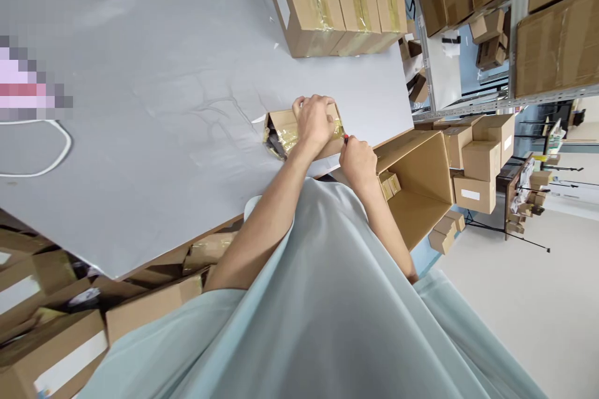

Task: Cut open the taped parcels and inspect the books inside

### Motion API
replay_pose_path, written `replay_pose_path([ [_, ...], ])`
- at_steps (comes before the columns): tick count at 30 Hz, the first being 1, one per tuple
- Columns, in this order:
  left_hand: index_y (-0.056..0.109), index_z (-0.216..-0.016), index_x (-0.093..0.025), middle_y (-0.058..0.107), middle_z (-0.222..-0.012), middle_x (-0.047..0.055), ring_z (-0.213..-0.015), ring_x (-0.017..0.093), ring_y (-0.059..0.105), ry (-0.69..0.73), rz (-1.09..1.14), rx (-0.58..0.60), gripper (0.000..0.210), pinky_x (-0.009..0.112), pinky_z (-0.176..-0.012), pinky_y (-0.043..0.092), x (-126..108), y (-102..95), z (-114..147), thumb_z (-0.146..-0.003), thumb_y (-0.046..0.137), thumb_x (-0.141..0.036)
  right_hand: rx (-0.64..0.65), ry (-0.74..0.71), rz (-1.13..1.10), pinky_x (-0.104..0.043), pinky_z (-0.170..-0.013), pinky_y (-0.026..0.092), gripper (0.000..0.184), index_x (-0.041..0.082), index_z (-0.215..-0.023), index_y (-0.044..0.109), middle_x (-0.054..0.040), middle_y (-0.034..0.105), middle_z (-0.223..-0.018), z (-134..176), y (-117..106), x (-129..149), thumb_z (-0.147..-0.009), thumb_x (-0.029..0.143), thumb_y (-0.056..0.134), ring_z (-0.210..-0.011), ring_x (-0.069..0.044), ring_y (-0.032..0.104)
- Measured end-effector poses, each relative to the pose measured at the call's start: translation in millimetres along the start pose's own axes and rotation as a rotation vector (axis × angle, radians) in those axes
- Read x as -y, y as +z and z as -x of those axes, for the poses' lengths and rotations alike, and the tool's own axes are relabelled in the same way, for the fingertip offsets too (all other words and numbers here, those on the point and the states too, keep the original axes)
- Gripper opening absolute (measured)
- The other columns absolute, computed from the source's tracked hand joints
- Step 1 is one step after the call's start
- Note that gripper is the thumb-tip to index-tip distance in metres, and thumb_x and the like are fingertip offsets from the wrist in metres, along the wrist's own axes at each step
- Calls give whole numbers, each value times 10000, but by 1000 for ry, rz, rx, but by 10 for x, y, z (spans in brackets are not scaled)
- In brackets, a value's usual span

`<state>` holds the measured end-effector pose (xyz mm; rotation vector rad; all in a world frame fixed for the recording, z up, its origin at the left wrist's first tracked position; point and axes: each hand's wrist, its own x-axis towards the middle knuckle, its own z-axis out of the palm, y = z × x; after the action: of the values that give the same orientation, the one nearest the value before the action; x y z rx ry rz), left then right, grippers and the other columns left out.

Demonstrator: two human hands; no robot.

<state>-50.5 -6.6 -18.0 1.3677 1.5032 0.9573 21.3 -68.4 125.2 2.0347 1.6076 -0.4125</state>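
A small cardboard box [283, 120] with shiny yellowish tape lies on the grey table near its front edge. Its left end looks open or torn, with something dark showing inside. My left hand [314, 120] grips the box from above, its fingers bent over the top and hiding the middle. At the box's right end, my right hand [358, 161] is closed around a small tool with a red part [346, 138]. Most of that tool is hidden in the fist, so its kind is unclear. The tool's exposed end is at or very close to the taped right end.
Three taped boxes [344, 3] stand together farther back on the grey table [154, 75]. To my right is a large open carton [421, 181] with small boxes inside. Shelving [519, 25] holds more cartons. Boxes [60, 336] crowd the lower left, and a white cable [68, 143] lies left.
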Motion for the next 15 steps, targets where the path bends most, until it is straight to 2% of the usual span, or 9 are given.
replay_pose_path([
  [10, 716, -1239, -243, 747, -1337, 109, -1362, 348, 605, -1, -42, 20, 364, 579, -1364, 203, -64, -46, 91, -901, 599, -179, 22, -15, 26, -416, -1028, 594, 389, 87, -1362, 670, -258, 762, -1311, 10, 11, -37, -1159, 183, 353, -1243, -318, 757],
  [15, 717, -1232, -232, 744, -1345, 114, -1356, 334, 621, -43, -138, 52, 367, 555, -1374, 198, -87, -70, 53, -891, 620, -138, 9, -44, 27, -387, -1003, 604, 367, 116, -1328, 677, -237, 775, -1275, 34, 110, -118, -1154, 184, 361, -1211, -304, 771],
])
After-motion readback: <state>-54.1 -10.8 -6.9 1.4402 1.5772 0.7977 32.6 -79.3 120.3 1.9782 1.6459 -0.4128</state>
